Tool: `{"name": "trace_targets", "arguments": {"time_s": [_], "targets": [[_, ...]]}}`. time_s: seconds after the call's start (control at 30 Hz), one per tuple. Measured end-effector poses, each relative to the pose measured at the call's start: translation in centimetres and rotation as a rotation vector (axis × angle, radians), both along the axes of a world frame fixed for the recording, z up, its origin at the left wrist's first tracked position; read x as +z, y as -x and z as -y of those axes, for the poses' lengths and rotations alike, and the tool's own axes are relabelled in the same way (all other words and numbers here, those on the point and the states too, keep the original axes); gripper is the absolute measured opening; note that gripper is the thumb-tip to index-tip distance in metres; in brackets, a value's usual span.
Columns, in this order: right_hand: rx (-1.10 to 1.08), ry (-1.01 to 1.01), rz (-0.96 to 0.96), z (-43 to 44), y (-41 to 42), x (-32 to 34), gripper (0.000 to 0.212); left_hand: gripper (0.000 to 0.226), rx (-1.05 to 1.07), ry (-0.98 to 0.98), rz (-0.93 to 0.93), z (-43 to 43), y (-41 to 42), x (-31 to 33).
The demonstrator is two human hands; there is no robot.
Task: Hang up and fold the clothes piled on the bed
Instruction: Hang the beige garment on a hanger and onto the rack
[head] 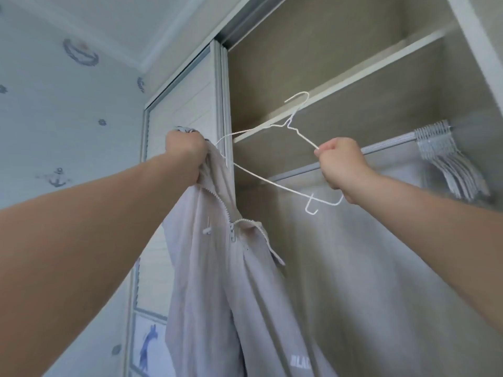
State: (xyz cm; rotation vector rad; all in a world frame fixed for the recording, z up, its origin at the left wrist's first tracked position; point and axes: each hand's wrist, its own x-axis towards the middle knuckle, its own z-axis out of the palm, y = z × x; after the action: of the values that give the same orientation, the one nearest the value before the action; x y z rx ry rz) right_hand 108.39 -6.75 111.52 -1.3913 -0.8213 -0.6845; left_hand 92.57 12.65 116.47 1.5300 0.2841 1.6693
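L hand (185,156) up high, grip bunched tight on the collar of a pale grey zip jacket (217,281). The jacket hangs straight down from that fist, long axis vertical, zip (232,233) facing us, top part undone and flapped open. R hand (343,170) has its grip curled round the R shoulder wire of a white wire hanger (289,126). The hanger is tilted: long axis runs from upper L by the collar down to lower R under the R hand, hook pointing up and a bit R toward the wardrobe shelf (340,85). Hanger's L end sits right at the collar edge. Behind the R hand is the rail (386,146), w/ a bunch of spare hangers (449,159) at its far R.
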Motion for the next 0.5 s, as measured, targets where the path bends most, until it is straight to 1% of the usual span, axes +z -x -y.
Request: {"name": "trace_targets", "arguments": {"time_s": [0.07, 0.13, 0.2, 0.27, 0.33, 0.37, 0.43, 0.5], "targets": [[0.167, -0.089, -0.051, -1.5, 3.4, -1.2, 0.018, 0.030, 0.042, 0.020, 0.032, -0.8, 3.8, -0.6], [0.335, -0.168, -0.090, -2.9, 7.2, -1.5, 0.015, 0.022, 0.096, 0.037, 0.042, -1.6, 8.2, -1.2], [0.476, -0.237, -0.109, -4.7, 11.0, -1.4, 0.014, 0.023, 0.167, 0.037, 0.040, -2.0, 13.0, -1.4], [0.623, -0.253, -0.129, -6.7, 14.7, -1.3, 0.013, 0.024, 0.264, 0.019, 0.052, -1.9, 18.1, -1.3], [0.799, -0.190, -0.165, -8.6, 18.3, -1.0, 0.005, 0.029, 0.380, -0.002, 0.056, -1.4, 23.1, -1.1], [0.857, -0.134, -0.190, -9.5, 20.2, -0.8, 0.005, 0.032, 0.438, -0.008, 0.045, -1.0, 25.6, -1.0], [0.937, -0.023, -0.246, -11.0, 23.7, -0.3, 0.006, 0.033, 0.549, -0.007, 0.012, -0.3, 30.3, -1.0], [0.998, 0.048, -0.280, -12.6, 27.2, 0.0, 0.017, 0.032, 0.657, 0.000, -0.022, 0.5, 34.6, -1.4]]}}
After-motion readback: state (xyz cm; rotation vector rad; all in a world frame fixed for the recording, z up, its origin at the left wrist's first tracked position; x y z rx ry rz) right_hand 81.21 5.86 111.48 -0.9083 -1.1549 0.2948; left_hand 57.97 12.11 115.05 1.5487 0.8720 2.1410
